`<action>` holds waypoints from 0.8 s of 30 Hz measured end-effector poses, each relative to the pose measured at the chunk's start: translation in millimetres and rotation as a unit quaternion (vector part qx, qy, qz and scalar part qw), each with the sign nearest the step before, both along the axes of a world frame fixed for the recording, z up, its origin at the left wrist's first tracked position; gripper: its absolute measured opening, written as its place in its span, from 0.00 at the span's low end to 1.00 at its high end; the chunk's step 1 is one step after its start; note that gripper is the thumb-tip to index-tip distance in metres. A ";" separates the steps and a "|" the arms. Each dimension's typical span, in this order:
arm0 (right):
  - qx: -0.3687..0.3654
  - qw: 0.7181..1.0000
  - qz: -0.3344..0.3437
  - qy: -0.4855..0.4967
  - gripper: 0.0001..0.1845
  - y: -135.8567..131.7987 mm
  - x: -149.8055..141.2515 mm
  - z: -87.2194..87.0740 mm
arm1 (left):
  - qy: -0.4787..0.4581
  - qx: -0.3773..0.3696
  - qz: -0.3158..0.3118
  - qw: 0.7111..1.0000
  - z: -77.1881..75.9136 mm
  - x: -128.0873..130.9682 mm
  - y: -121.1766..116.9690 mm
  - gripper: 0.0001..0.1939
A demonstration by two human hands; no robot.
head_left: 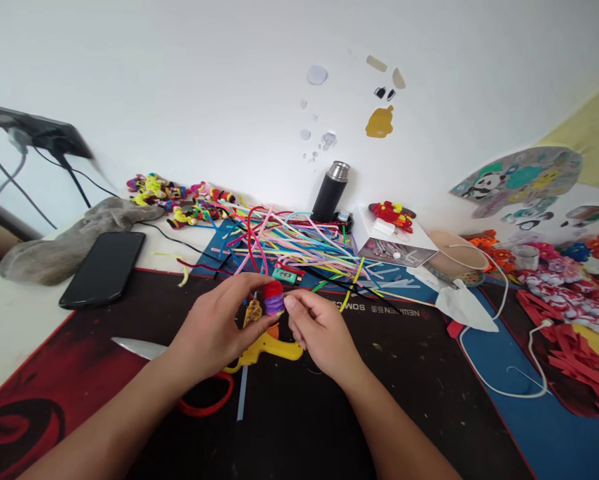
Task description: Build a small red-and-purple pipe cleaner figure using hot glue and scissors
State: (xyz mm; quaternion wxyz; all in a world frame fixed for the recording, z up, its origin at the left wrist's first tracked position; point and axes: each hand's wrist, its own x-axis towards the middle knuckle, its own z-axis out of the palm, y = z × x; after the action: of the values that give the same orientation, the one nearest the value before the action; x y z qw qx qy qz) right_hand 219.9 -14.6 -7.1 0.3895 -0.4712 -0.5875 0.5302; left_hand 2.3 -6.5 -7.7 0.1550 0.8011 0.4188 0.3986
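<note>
White wall (pixel 204 87) is seen behind a pale desk (pixel 4 350), on which a dark mat (pixel 409 407) is laid. Just above the body of a yellow glue gun (pixel 282 347), and to the right of its nozzle, a small fuzzy piece (pixel 274 302), red on top and purple below, is held off the mat. It lies between the two hands, at the fingertips of both. By the left hand (pixel 219 327) the piece is pinched, the thumb being set low against it and the fingers curved around its far side. By the right hand (pixel 319 327) its right edge is met, with thumb and bent forefinger drawn close together; whether the edge is gripped between them cannot be told.

Nearer than the glue gun, a pale narrow stick (pixel 242 395) is laid on the mat, and to its left red-handled scissors (pixel 210 408) are partly covered by the left forearm. Beyond the glue gun, many coloured fuzzy stems (pixel 299 243) are heaped, with a black flask (pixel 330 193) stood behind them. Far to the left of the glue gun, a dark phone (pixel 104 267) is placed, and beyond it, small fuzzy figures (pixel 159 190) are gathered. Well to its right, a crumpled white tissue (pixel 464 307) and red strips (pixel 574 357) are seen.
</note>
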 end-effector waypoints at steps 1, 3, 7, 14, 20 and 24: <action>-0.019 1.000 0.010 0.021 0.25 -0.7 -1.1 0.3 | 0.004 0.011 0.001 1.000 -0.7 0.8 0.0 0.19; -0.041 0.998 0.019 0.049 0.26 -2.0 -3.6 0.6 | 0.012 0.029 0.006 0.999 -3.0 3.3 -0.8 0.17; -0.067 0.994 0.024 0.083 0.25 -3.6 -8.5 1.7 | 0.014 0.022 -0.013 1.000 -5.8 6.2 -2.7 0.16; -0.139 0.972 0.061 0.180 0.30 -6.0 -8.1 9.0 | -0.066 -0.064 -0.070 0.993 13.2 -3.4 -0.3 0.15; -0.149 0.966 0.083 0.193 0.30 -6.5 -6.4 9.3 | -0.077 -0.034 -0.064 0.994 15.4 -1.8 0.5 0.12; -0.151 0.967 0.082 0.187 0.30 -6.0 -6.2 9.9 | -0.062 0.019 -0.057 0.996 11.4 -2.8 0.8 0.12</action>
State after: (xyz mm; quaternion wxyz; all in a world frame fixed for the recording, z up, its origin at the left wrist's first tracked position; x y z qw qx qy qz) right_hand 213.7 -20.6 2.8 0.3723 -0.3674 -0.4533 0.7218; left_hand -0.4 -5.7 3.6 0.1879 0.8002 0.3549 0.4454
